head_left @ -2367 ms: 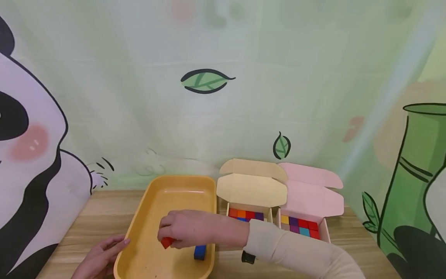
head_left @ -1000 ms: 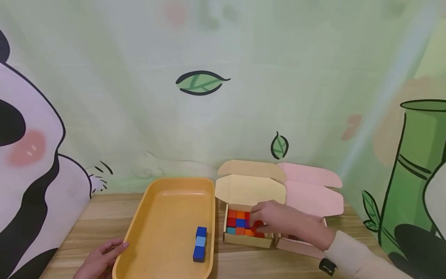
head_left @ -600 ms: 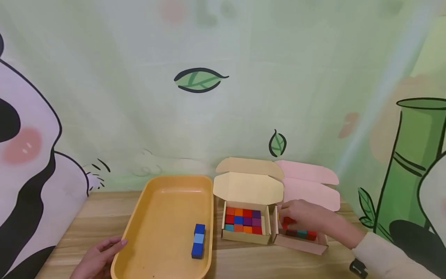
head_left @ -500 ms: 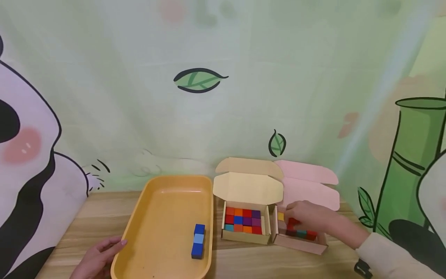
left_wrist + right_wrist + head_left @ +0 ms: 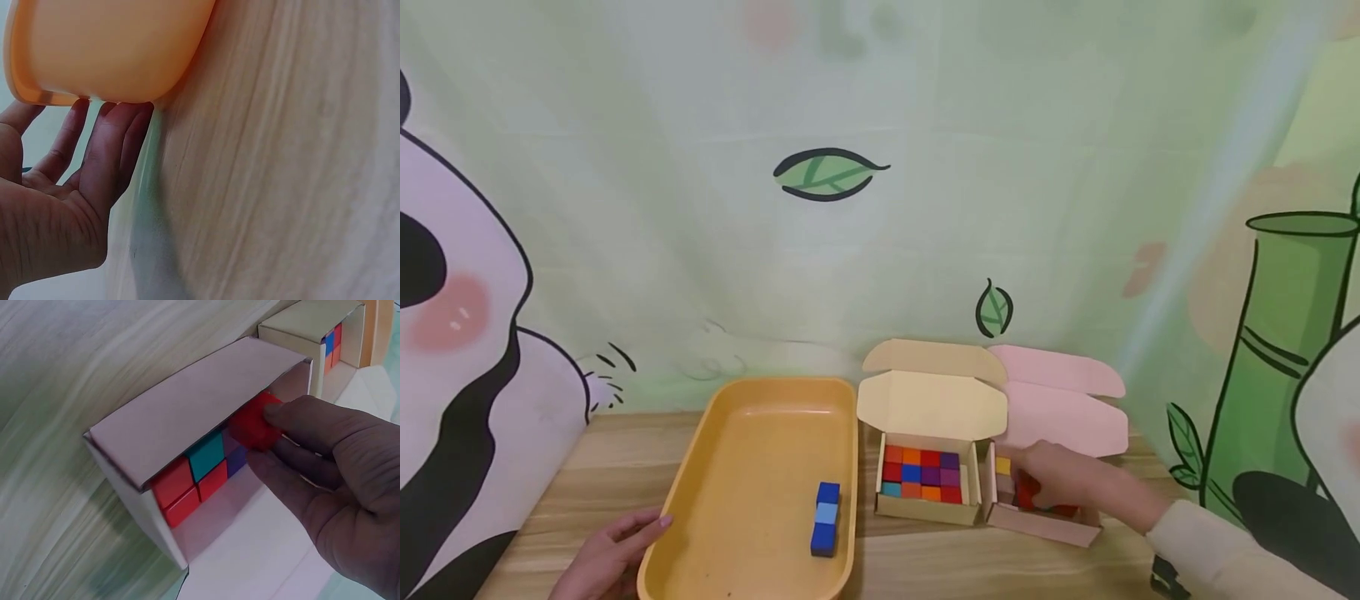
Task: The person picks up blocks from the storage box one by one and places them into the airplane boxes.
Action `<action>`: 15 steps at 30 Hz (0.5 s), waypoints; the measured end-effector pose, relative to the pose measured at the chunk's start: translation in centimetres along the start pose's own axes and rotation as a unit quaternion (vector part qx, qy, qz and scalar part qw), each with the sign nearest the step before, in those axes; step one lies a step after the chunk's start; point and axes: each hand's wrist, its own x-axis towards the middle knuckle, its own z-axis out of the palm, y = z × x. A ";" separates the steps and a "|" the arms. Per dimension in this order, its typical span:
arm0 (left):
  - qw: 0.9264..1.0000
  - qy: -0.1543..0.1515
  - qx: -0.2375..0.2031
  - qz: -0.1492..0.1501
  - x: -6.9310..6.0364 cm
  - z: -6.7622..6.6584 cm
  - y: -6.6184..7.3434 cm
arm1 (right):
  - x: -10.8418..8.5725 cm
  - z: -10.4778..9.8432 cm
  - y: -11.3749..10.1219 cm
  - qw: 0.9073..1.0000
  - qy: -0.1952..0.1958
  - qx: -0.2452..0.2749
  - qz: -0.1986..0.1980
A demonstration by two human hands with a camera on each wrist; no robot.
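Note:
In the right wrist view my right hand [image 5: 340, 469] pinches a red cube [image 5: 253, 425] between thumb and fingers, tilted at the opening of the pink box [image 5: 200, 406]. Teal [image 5: 206, 456], red and purple cubes lie inside that box. In the head view the hand [image 5: 1056, 475] covers part of the box's contents; a yellow cube [image 5: 1003, 466] shows at its left. My left hand [image 5: 610, 557] touches the outer left side of the yellow tray [image 5: 722, 492]. Its fairly straight fingertips [image 5: 128, 109] rest against the wall, seen in the left wrist view.
Inside the tray, two blue cubes [image 5: 823, 537] and a light blue one [image 5: 827, 512] stand in a row near the right wall. Between tray and pink box sits a cream box [image 5: 925, 510] with rows of coloured cubes. Both lids stand raised before a printed curtain [image 5: 700, 208].
My right hand has carried a red cube from above the tray, rightward past the cream box, into the pink box. There it has shifted slightly lower. The left hand has stayed at the tray.

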 end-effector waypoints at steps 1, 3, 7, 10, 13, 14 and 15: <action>1.000 0.002 -0.001 0.000 0.0 0.0 -0.1 | 0.2 0.0 -0.1 1.000 -0.001 0.008 -0.001; 1.000 0.003 -0.003 -0.001 0.0 0.0 -0.1 | 0.6 0.1 -0.1 1.000 0.001 0.023 -0.011; 1.000 -0.003 -0.010 0.002 0.0 0.0 -0.1 | 1.1 0.4 -0.2 0.998 0.019 0.053 -0.040; 1.000 -0.005 -0.015 0.004 -0.1 0.1 -0.1 | 1.3 0.8 -0.3 0.997 0.023 0.068 -0.041; 1.000 -0.001 -0.019 0.002 -0.2 0.0 -0.1 | 1.4 1.3 -0.6 0.996 0.022 0.074 -0.034; 1.000 0.000 -0.021 0.000 -0.2 0.0 -0.1 | 1.5 1.4 -0.7 0.996 0.022 0.076 -0.033; 1.000 -0.002 -0.020 0.000 -0.2 0.0 -0.1 | 1.6 1.4 -0.7 0.996 0.024 0.076 -0.039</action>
